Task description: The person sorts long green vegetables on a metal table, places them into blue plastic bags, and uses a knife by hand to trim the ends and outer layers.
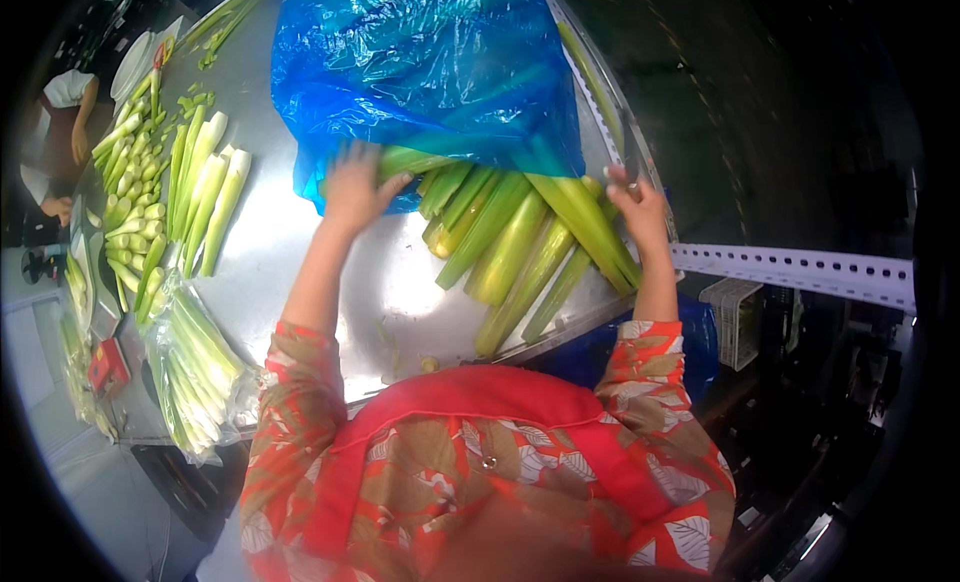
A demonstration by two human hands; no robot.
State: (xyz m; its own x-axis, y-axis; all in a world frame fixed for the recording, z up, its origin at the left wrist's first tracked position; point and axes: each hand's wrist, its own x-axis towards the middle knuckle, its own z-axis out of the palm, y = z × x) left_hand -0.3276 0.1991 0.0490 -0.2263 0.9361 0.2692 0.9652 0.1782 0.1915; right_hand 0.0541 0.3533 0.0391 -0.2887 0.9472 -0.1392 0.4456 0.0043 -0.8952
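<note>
A large blue plastic bag [427, 64] lies on the metal table [390, 297], its mouth facing me. Thick green stalks [510, 237], which look like leeks or celtuce stems, spill from the mouth towards the table's near edge. My left hand [356, 184] is at the left side of the bag's mouth, its slightly blurred fingers against the plastic and a green stalk; whether they grip is unclear. To the right of the mouth, my right hand [637, 207] is raised with its fingers apart, close to the bag's edge and the stalk ends, holding nothing that I can see.
Trimmed pale-green stalks [206, 192] and many short pieces [135, 169] lie at the left. Nearer stands a clear bag of stalks [195, 372], with a red box [109, 366] beyond. A perforated metal strip [795, 267] juts out right, above a white crate [731, 319]. Another person's hand [56, 209] shows far left.
</note>
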